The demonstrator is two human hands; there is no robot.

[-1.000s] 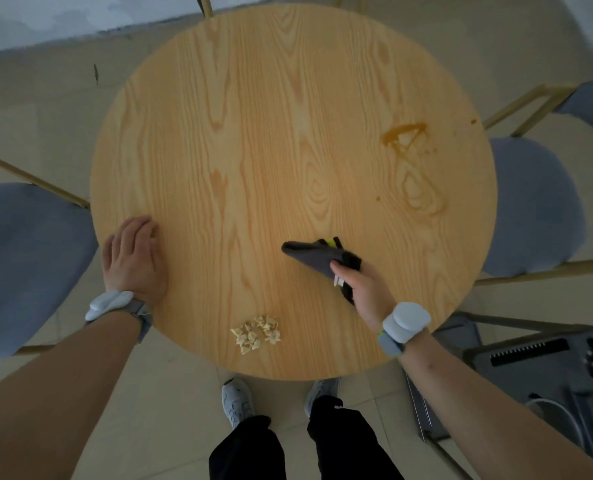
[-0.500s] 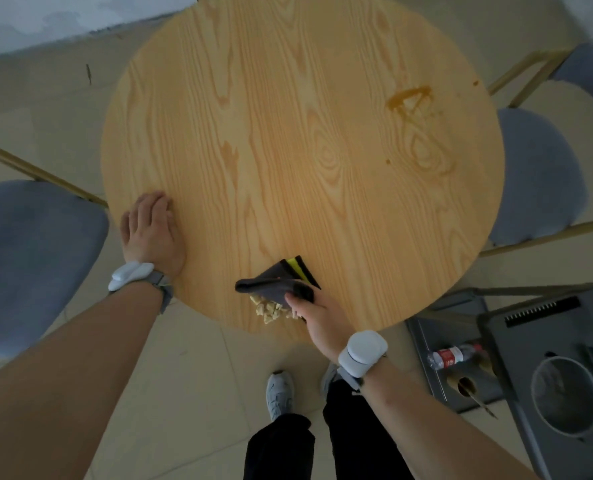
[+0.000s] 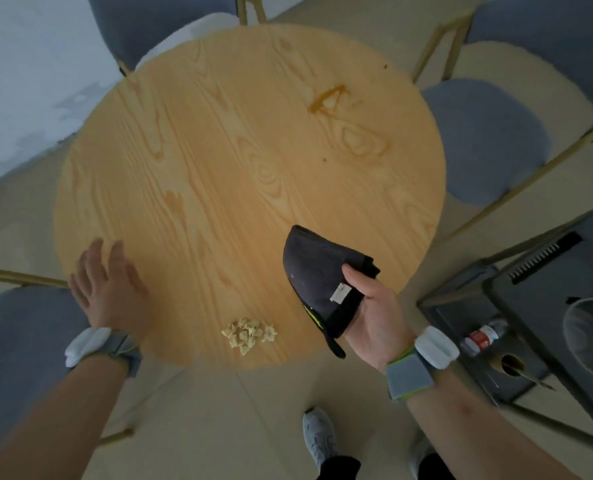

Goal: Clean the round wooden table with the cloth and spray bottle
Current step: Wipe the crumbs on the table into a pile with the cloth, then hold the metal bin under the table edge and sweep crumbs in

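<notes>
Overhead: right hand [image 3: 374, 317] pinches dark folded cloth [image 3: 319, 275] above bench [image 3: 218, 150]. Left hand [image 3: 109, 289] spread flat at bench edge; crumb pile [image 3: 248, 335] between hands.

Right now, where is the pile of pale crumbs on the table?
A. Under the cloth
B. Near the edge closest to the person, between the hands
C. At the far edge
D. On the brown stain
B: the crumbs lie uncovered near the table's closest edge, between the left hand and right hand.
</notes>
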